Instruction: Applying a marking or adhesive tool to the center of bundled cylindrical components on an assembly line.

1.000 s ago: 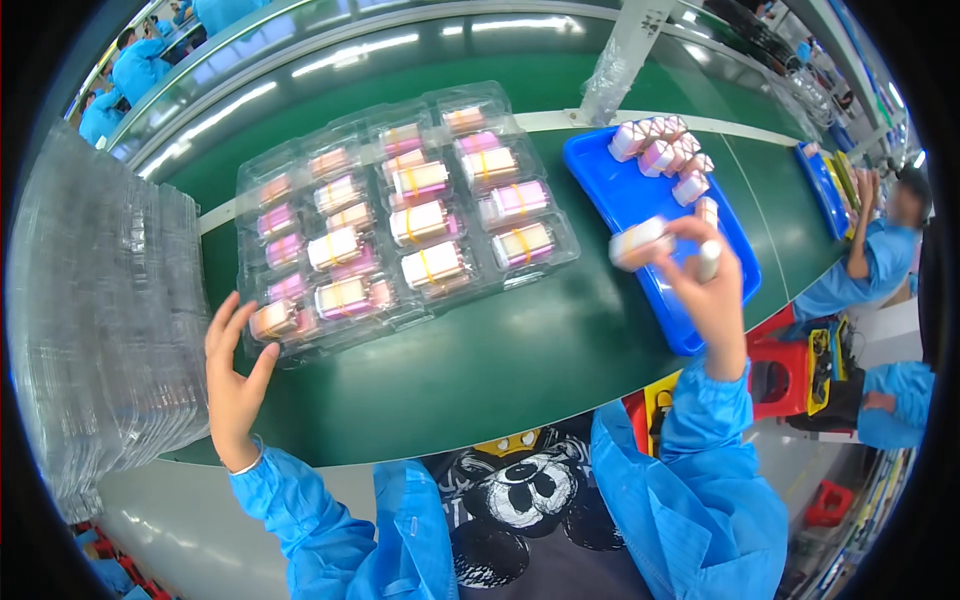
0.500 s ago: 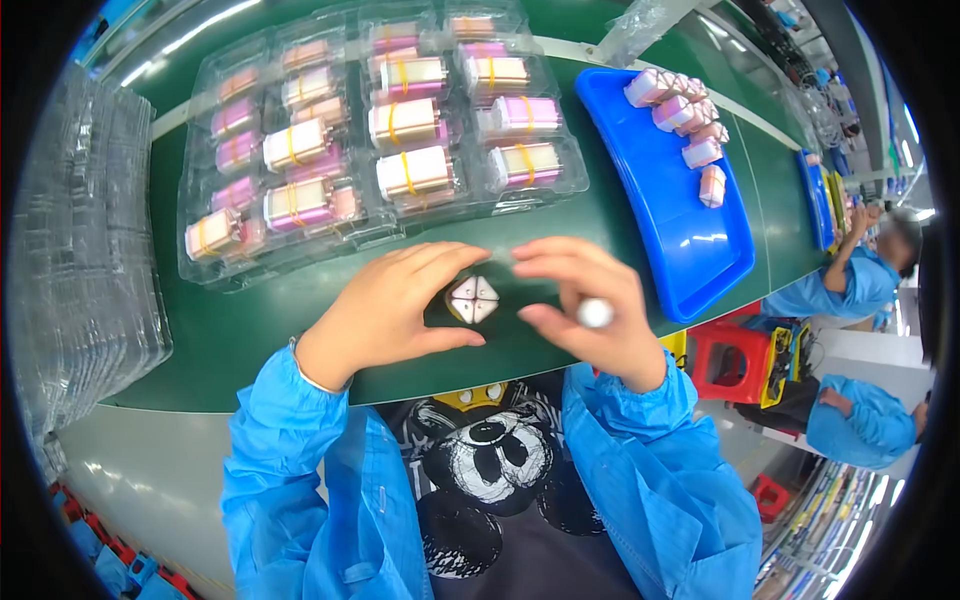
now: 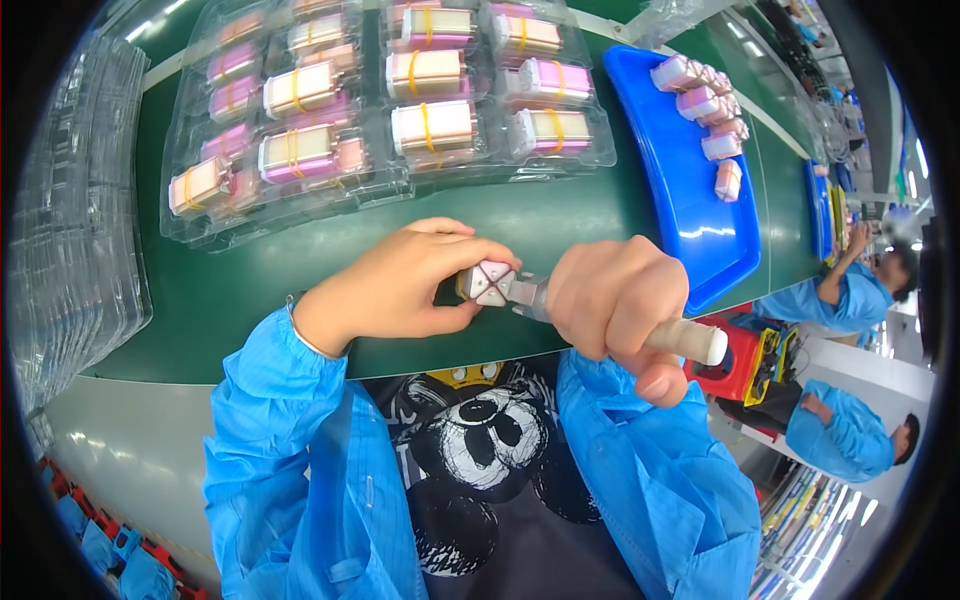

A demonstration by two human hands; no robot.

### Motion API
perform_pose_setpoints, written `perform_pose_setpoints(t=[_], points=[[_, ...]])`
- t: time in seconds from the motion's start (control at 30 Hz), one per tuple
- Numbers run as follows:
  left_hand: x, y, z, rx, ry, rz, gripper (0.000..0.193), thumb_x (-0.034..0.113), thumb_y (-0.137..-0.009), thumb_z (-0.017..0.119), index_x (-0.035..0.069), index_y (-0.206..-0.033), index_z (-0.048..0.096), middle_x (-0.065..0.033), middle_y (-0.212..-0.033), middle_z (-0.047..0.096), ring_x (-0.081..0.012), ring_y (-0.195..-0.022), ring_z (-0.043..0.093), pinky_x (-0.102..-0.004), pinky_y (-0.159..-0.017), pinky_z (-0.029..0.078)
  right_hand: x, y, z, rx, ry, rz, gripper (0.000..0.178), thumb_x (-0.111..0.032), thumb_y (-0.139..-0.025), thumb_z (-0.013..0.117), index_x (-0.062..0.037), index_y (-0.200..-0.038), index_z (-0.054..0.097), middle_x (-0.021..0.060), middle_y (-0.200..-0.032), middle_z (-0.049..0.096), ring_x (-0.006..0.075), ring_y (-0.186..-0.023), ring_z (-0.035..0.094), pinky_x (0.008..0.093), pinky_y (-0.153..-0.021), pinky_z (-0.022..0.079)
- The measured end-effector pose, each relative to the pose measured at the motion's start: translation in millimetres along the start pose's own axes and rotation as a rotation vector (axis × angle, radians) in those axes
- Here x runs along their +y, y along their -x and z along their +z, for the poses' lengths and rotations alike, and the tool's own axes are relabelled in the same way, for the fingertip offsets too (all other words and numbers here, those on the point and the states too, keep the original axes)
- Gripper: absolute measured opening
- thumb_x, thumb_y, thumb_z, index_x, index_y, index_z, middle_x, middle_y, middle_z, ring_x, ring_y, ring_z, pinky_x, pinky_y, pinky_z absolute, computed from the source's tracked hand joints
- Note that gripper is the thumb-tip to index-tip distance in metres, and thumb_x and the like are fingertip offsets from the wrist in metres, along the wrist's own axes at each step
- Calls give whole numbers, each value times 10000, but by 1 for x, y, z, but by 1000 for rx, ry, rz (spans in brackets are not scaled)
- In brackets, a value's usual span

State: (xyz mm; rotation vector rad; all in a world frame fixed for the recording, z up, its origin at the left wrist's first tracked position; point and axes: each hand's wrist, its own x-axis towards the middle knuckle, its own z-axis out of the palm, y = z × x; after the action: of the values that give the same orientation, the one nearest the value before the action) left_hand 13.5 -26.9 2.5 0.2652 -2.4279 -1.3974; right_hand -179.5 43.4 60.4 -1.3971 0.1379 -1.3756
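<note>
My left hand (image 3: 395, 285) curls its thumb and fingers around a small white-and-pink block (image 3: 491, 283), whose end shows triangular faces divided by a dark cross. Held in the fist of my right hand (image 3: 615, 300) is a hand tool with a pale round handle (image 3: 688, 341). Its greyish, narrow front part reaches left to the edge of the block and seems to touch it. What kind of tool it is, I cannot tell. Both hands are above the green table (image 3: 560, 215), near its front edge.
Beyond my hands lies a clear plastic tray (image 3: 385, 188) with several banded white-and-pink blocks. To the right is a blue tray (image 3: 715, 240) holding several small blocks. Stacked clear trays (image 3: 80, 200) stand at the left. Two people in blue (image 3: 842, 310) are farther right.
My left hand has closed on the block. My right hand has turned into a fist around the tool, bringing its front part against the block. The view has shifted slightly.
</note>
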Motion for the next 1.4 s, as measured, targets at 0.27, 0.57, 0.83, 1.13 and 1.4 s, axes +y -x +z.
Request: perform_pose_setpoints(t=[0.27,0.57,0.83,1.13,1.4], points=[[1,1,-1,-12,10,-3,470,88,-735,669,85,-1196,575,-66,-1144,640,-246,-1035,600,-440,-1064,342,-4,-3,5,1,130,152,373,-172,-757,684,-65,-533,407,26,-485,420,193,-399,435,315,-389,320],[2,1,-2,6,6,-25,432,99,-745,684,87,-1168,596,-71,-1134,643,-259,-1032,596,-423,-1069,341,-4,-3,4,-4,284,268,334,-116,-782,636,-38,-535,424,54,-477,440,211,-391,436,331,-396,323],[4,-5,4,151,34,-24,490,185,-642,810,107,-1090,629,-30,-991,648,-242,-929,604,-378,-857,434,-7,4,9,168,52,64,294,-86,-782,638,-40,-549,464,37,-473,477,163,-362,448,284,-355,352],[7,-4,11,218,-90,30,364,228,-586,841,138,-898,677,-6,-858,583,-218,-843,577,-346,-803,426,-7,3,15,124,107,183,273,-77,-784,618,-33,-558,470,55,-493,484,199,-388,467,309,-386,369],[10,-3,6,185,-68,63,390,191,-636,809,115,-988,659,-15,-916,610,-219,-883,586,-376,-840,424,-6,1,15,47,281,308,268,-85,-790,578,-17,-555,470,80,-516,484,241,-411,467,333,-404,360]])
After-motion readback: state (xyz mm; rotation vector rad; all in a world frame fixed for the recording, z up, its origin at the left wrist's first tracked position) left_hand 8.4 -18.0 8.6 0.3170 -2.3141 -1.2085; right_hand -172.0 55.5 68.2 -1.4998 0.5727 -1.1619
